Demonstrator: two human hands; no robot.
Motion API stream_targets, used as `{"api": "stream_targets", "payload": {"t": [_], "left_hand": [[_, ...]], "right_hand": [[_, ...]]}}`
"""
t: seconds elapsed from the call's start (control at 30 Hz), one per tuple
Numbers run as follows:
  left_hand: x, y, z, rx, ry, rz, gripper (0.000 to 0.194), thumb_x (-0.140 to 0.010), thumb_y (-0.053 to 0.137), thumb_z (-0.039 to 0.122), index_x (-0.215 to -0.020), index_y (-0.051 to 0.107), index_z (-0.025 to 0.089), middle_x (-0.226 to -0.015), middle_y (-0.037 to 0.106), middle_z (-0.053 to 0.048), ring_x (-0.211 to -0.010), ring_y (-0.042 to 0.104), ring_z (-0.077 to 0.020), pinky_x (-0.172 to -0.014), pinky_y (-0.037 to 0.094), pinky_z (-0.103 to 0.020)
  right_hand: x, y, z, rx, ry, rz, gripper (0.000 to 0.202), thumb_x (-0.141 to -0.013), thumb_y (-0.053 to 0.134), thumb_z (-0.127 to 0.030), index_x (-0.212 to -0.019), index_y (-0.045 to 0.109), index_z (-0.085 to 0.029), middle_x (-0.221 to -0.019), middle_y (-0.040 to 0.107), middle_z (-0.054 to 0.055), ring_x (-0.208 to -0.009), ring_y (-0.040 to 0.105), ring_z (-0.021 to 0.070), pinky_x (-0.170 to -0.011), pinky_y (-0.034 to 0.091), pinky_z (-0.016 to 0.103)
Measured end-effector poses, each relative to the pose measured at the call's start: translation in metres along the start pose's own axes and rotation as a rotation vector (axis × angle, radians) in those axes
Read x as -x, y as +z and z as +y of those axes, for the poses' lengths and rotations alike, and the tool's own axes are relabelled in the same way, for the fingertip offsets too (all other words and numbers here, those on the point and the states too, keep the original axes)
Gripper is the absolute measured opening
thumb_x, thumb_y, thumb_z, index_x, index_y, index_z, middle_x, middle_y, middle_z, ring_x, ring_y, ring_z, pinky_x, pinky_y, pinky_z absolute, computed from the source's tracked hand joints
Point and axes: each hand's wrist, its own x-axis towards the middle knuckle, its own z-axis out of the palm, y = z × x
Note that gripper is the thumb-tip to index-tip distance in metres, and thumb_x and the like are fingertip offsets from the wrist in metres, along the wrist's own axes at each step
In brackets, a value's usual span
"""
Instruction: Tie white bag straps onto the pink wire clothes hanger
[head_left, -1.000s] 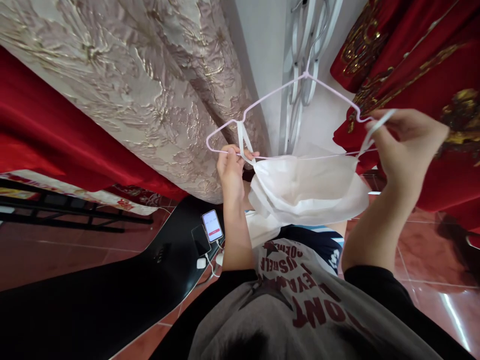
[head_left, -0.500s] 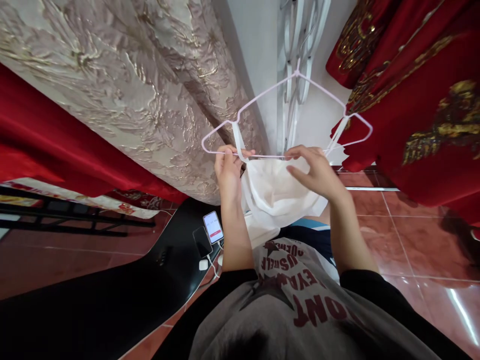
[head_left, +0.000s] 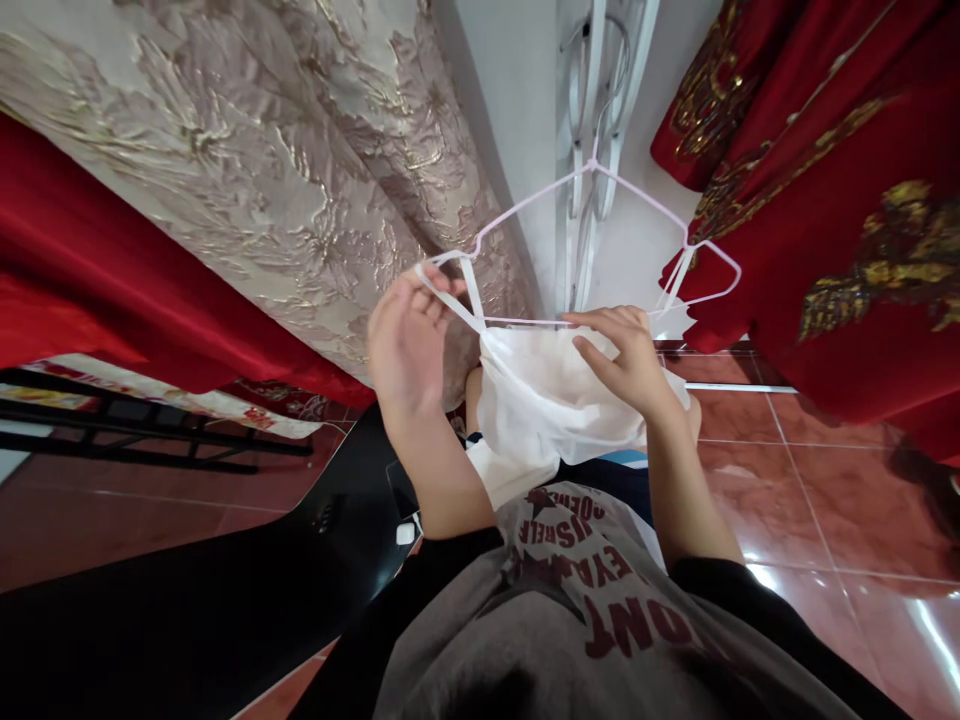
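Observation:
A pale pink hanger (head_left: 534,198) hangs near the white metal scrollwork, and a white garment (head_left: 559,395) hangs from it by its straps. One strap (head_left: 456,300) is stretched out to the left by my left hand (head_left: 411,345), whose fingers are curled at the hanger's left end. My right hand (head_left: 619,350) is at the garment's top edge, with thumb and fingers apart near the lower bar. Whether the right fingertips pinch the bar cannot be made out. The right strap (head_left: 679,278) loops over the hanger's right notch.
Cream brocade cloth (head_left: 300,180) hangs on the left, and red clothes with gold trim (head_left: 862,230) hang on the right. White metal scrollwork (head_left: 589,230) stands behind the hanger. A black surface (head_left: 225,590) at lower left bears a white charger (head_left: 405,533).
My left hand has moved left from the lower bar, pulling the left strap outward. The hanger has dipped slightly. My left forearm now covers most of the phones.

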Motion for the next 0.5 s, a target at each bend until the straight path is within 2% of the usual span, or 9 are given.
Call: {"api": "stream_targets", "payload": {"t": [0.07,0.13,0.2,0.23,0.27,0.3,0.37,0.43,0.5], "left_hand": [[-0.009,-0.006,0.001,0.07,0.054,0.142,0.019,-0.098,0.069,0.044,-0.104,0.078,0.028,-0.118,0.082,-0.008,-0.131,0.072,-0.0288,-0.112,0.057,-0.045],[-0.011,-0.016,-0.004,0.097,0.14,0.336,0.019,-0.097,0.067,0.036,-0.11,0.079,0.028,-0.131,0.08,-0.006,-0.142,0.066,-0.0272,-0.121,0.052,-0.045],[-0.007,-0.025,-0.015,0.065,0.17,0.533,0.019,-0.096,0.066,0.024,-0.109,0.079,0.029,-0.13,0.081,-0.001,-0.14,0.068,-0.0223,-0.125,0.048,-0.041],[-0.004,-0.028,-0.021,0.037,0.138,0.597,0.021,-0.095,0.066,0.018,-0.105,0.08,0.031,-0.125,0.082,0.001,-0.136,0.071,-0.0203,-0.124,0.048,-0.039],[0.0,-0.029,-0.028,0.005,0.083,0.61,0.021,-0.094,0.066,0.016,-0.101,0.08,0.031,-0.12,0.083,0.001,-0.131,0.074,-0.0199,-0.123,0.049,-0.039],[0.004,-0.027,-0.034,-0.025,0.021,0.573,0.018,-0.094,0.067,0.017,-0.098,0.079,0.03,-0.115,0.084,0.0,-0.126,0.076,-0.0208,-0.121,0.051,-0.04],[0.011,-0.018,-0.046,-0.069,-0.079,0.398,0.009,-0.096,0.071,0.029,-0.095,0.079,0.025,-0.11,0.085,-0.005,-0.115,0.08,-0.0244,-0.115,0.056,-0.044],[0.016,-0.004,-0.054,-0.08,-0.11,0.236,0.024,-0.095,0.074,0.045,-0.094,0.077,0.021,-0.104,0.085,-0.01,-0.103,0.083,-0.0258,-0.105,0.061,-0.043],[0.018,0.009,-0.06,-0.058,-0.089,0.188,0.034,-0.094,0.075,0.053,-0.092,0.075,0.019,-0.096,0.084,-0.009,-0.092,0.083,-0.0238,-0.096,0.064,-0.039]], "right_hand": [[0.003,0.0,0.0,0.003,-0.011,0.004,0.029,-0.105,0.06,-0.034,-0.129,0.077,-0.033,-0.116,0.083,0.002,-0.105,0.072,0.0238,-0.102,0.043,0.045],[0.006,0.002,0.0,0.011,-0.02,0.023,0.029,-0.105,0.06,-0.034,-0.129,0.076,-0.033,-0.118,0.083,0.002,-0.106,0.073,0.0241,-0.102,0.043,0.045],[0.008,0.006,0.0,0.019,-0.039,0.06,0.029,-0.106,0.059,-0.033,-0.129,0.076,-0.032,-0.118,0.083,0.003,-0.106,0.073,0.0242,-0.102,0.044,0.046],[0.009,0.01,0.0,0.023,-0.052,0.079,0.03,-0.106,0.058,-0.032,-0.13,0.076,-0.032,-0.119,0.083,0.003,-0.107,0.073,0.0244,-0.102,0.044,0.046],[0.009,0.014,0.0,0.028,-0.066,0.094,0.031,-0.106,0.058,-0.032,-0.132,0.075,-0.031,-0.122,0.083,0.003,-0.109,0.073,0.0247,-0.103,0.044,0.047],[0.009,0.018,-0.001,0.032,-0.076,0.102,0.032,-0.106,0.058,-0.031,-0.134,0.074,-0.031,-0.124,0.082,0.004,-0.111,0.072,0.0251,-0.104,0.045,0.047],[0.009,0.025,-0.005,0.04,-0.082,0.1,0.036,-0.106,0.058,-0.031,-0.139,0.071,-0.031,-0.129,0.08,0.005,-0.117,0.071,0.0262,-0.108,0.045,0.049],[0.008,0.028,-0.009,0.041,-0.068,0.093,0.038,-0.105,0.058,-0.032,-0.142,0.069,-0.031,-0.132,0.079,0.006,-0.122,0.07,0.027,-0.112,0.045,0.053],[0.009,0.026,-0.011,0.015,-0.058,0.094,0.037,-0.105,0.059,-0.032,-0.14,0.07,-0.033,-0.133,0.078,0.004,-0.126,0.07,0.0268,-0.118,0.045,0.055]]}}
